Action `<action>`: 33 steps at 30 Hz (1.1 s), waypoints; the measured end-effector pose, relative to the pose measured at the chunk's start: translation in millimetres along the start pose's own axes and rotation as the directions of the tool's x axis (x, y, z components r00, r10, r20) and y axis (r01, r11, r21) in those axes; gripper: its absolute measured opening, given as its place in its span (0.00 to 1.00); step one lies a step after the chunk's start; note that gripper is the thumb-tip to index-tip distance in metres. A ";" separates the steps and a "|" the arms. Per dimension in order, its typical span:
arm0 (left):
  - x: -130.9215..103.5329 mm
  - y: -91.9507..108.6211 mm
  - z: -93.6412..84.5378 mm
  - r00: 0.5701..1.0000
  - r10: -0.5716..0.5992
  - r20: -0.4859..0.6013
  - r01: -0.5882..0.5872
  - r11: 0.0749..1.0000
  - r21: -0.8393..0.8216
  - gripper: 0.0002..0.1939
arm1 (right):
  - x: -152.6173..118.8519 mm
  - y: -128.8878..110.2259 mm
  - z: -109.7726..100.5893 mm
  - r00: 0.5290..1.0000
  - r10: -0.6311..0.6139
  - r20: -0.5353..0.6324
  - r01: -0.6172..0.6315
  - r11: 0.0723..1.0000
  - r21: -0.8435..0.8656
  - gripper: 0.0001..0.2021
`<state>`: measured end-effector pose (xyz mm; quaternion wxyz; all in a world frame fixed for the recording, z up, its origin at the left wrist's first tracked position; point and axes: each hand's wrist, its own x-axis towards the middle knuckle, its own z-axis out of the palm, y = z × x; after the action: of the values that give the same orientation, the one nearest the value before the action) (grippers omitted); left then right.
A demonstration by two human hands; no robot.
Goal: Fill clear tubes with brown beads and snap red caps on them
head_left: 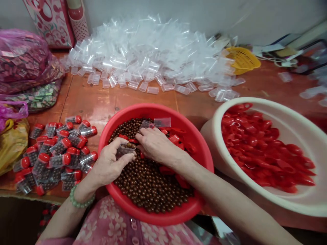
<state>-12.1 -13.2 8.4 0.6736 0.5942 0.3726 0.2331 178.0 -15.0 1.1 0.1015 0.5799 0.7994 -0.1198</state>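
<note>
A small clear plastic container (125, 149) with a few brown balls at its mouth is pinched in my left hand (108, 165), tilted over the left side of a red basin (163, 219). Brown balls (150, 187) fill much of the basin, with red plastic caps (176, 139) lying among them on the right. My right hand (155, 144) is in the basin, its fingers curled down close to the container's mouth. What those fingertips hold is hidden. Another clear container (162, 122) lies just beyond my right hand.
Filled, red-capped containers (60, 146) lie piled on the wooden table to the left. A cream tub (217, 160) of red caps leans at the right. Clear containers (153, 51) are heaped along the wall, beside a yellow basket (242, 59). Full plastic bags (24, 58) stand far left.
</note>
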 end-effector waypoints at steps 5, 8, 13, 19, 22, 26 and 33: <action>0.9 4.2 -0.1 0.998 -0.046 0.044 0.055 0.971 -0.231 0.11 | -8.4 13.1 3.5 0.991 0.044 -0.127 0.016 0.900 0.436 0.13; 0.9 3.0 1.0 0.992 -0.053 0.114 0.090 0.932 -0.352 0.14 | -15.0 23.8 -1.2 0.977 0.175 -0.126 0.033 0.460 0.887 0.13; 2.0 3.0 4.1 0.980 -0.080 0.185 0.140 0.929 -0.343 0.15 | -18.8 16.5 -12.7 0.968 0.250 0.030 0.047 -0.296 0.954 0.10; 3.4 2.6 5.3 0.970 -0.104 0.218 0.166 0.943 -0.288 0.15 | -21.6 -1.7 -20.0 0.991 0.108 -0.084 0.101 -0.163 0.981 0.07; 5.0 0.6 4.2 0.964 -0.087 0.253 0.168 0.933 -0.320 0.17 | -23.6 -1.4 -25.7 0.983 0.011 -0.182 0.179 0.145 0.973 0.08; 8.1 0.1 3.7 0.957 -0.052 0.285 0.153 0.927 -0.343 0.19 | -22.1 0.9 -28.9 0.980 -0.120 -0.161 0.188 0.265 0.946 0.13; 8.8 -1.4 4.7 0.958 -0.114 0.265 0.198 0.928 -0.317 0.19 | -22.7 1.2 -27.2 0.979 -0.139 -0.152 0.187 0.293 0.938 0.17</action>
<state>-3.3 -9.7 5.1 0.8228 0.4611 0.2882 0.1654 185.5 -26.7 33.7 -0.2868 0.4469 0.6333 -0.5630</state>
